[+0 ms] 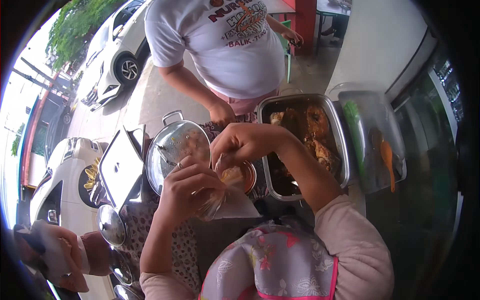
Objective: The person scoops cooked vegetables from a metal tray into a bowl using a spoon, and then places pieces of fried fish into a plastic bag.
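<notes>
Both my hands are together over the table, closed on a clear plastic bag (226,204) that hangs between them. My left hand (187,186) pinches the bag's side, and a ring shows on one finger. Fingers bent, my right hand (243,143) grips the bag's upper part from above. A pale, yellowish piece of food shows at the bag; whether it lies inside or behind cannot be made out. Just beyond it is a round dish with an orange-red rim (254,178), partly hidden. Right of my hands stands a metal tray (346,165) of browned chicken pieces (316,122) in dark sauce.
A pot with a glass lid (172,135) stands left, beside a rectangular metal lid (117,167). Smaller round lids (111,225) sit nearer. At right, an orange spoon (387,159) lies by a clear container (372,107). A person in a white shirt (225,60) stands opposite; another is lower left.
</notes>
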`<state>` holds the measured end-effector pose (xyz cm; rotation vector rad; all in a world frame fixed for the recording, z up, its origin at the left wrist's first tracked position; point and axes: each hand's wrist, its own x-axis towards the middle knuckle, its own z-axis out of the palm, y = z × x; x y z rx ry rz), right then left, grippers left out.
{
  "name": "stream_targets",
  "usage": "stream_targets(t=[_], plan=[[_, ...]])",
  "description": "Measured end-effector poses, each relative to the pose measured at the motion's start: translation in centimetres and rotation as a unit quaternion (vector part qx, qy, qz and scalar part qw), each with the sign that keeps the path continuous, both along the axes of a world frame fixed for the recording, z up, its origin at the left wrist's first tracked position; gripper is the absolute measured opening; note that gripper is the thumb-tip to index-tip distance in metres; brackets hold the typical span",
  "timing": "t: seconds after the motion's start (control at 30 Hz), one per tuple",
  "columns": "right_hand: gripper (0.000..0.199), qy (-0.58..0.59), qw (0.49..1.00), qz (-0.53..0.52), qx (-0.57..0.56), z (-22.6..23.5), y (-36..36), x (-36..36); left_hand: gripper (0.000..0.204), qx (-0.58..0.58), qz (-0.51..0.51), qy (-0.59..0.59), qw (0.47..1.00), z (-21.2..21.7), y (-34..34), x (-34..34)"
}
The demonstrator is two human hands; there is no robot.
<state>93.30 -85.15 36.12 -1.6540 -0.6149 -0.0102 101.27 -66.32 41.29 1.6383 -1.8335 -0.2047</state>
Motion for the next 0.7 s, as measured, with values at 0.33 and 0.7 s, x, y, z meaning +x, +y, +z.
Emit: stream_targets(t=[0.33,0.7], plan=[[0.012,-0.022,0.829,-0.542,-0.138,-11.8,6.4,-1.1,0.014,-0.045,0.242,0.57,0.784,-18.3,-1.3,-1.7],[0.015,-0.11,0.752,-0.611,-0.22,-12.9,5.8,0.1,0.016,-0.023,0.166,0.78,0.602,-20.2,-5.5,0.6]])
